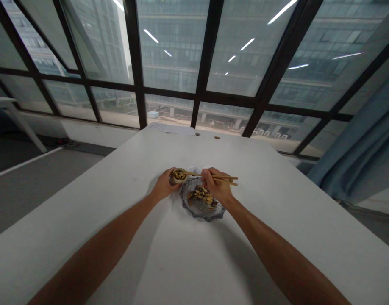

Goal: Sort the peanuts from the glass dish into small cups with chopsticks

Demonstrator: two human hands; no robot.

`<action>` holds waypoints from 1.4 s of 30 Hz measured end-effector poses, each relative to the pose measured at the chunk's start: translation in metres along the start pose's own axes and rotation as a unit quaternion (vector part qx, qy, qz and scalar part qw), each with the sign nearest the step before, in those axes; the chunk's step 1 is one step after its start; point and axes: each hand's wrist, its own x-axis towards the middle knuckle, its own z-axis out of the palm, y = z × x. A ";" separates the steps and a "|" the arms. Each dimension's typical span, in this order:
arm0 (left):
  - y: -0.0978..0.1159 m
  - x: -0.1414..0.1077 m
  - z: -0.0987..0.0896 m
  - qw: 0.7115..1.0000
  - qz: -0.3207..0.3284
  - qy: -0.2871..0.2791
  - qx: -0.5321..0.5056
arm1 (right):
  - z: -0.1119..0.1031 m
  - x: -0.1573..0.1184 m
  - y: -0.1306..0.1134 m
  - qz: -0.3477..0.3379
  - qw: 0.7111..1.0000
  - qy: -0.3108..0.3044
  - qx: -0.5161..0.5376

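My left hand (164,184) is wrapped round a small cup (174,178), tilted with its mouth toward the right and nut-like pieces inside. In my right hand (217,186) is a pair of wooden chopsticks (225,177), whose tips reach into the cup's mouth. Below and between the hands sits a grey, scalloped glass bowl (199,215) holding a heap of mixed nuts or seeds (203,195). My right hand is over the bowl's right side and hides part of its rim. Whether the chopstick tips grip a piece is too small to tell.
A white table (131,250) lies beneath everything. Just behind the bowl is a small white, crumpled-looking item (194,170). Papers (172,128) lie at the table's far edge, near two small round holes. Windows stand beyond, with a blue curtain (356,148) at right.
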 end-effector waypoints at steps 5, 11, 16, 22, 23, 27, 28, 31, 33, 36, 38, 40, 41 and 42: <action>0.000 0.000 0.000 1.000 -0.004 -0.003 0.005 | -0.034 -0.016 -0.006 0.027 0.997 0.041 0.051; 0.001 0.000 0.000 1.000 -0.011 0.000 0.005 | -0.060 -0.037 -0.004 0.012 0.994 -0.104 -0.021; 0.000 0.000 0.001 1.000 -0.018 0.003 0.014 | -0.052 -0.038 -0.011 -0.002 0.990 -0.131 -0.051; -0.003 0.000 0.002 1.000 -0.018 0.001 0.013 | -0.046 -0.034 -0.009 0.034 0.993 -0.111 -0.031; -0.003 0.000 0.002 1.000 -0.019 0.000 0.011 | -0.046 -0.033 -0.008 0.029 0.992 -0.113 -0.040; -0.003 0.000 0.003 1.000 -0.025 0.000 0.008 | -0.045 -0.031 -0.004 0.005 0.990 -0.112 -0.084; -0.002 0.000 0.003 1.000 -0.027 -0.001 0.008 | -0.044 -0.030 -0.004 0.000 0.990 -0.105 -0.090; 0.000 0.000 0.002 1.000 -0.028 -0.004 0.006 | -0.041 -0.026 -0.003 -0.008 0.993 -0.072 -0.088; 0.001 0.000 0.001 1.000 -0.027 -0.003 0.001 | -0.038 -0.024 -0.005 -0.015 0.993 -0.066 -0.096; 0.003 0.000 0.000 1.000 -0.025 -0.002 0.002 | -0.034 -0.022 -0.012 -0.037 0.987 -0.086 -0.132; 0.003 0.000 0.000 1.000 -0.021 0.001 0.005 | -0.032 -0.021 -0.018 -0.060 0.981 -0.099 -0.154; 0.002 0.000 0.000 1.000 -0.019 0.004 0.007 | -0.033 -0.021 -0.022 -0.073 0.979 -0.102 -0.159; 0.002 0.000 0.000 1.000 -0.019 0.004 0.007 | -0.033 -0.021 -0.022 -0.071 0.980 -0.098 -0.155; 0.001 0.000 0.001 1.000 -0.019 0.004 0.006 | -0.035 -0.022 -0.020 -0.061 0.983 -0.092 -0.144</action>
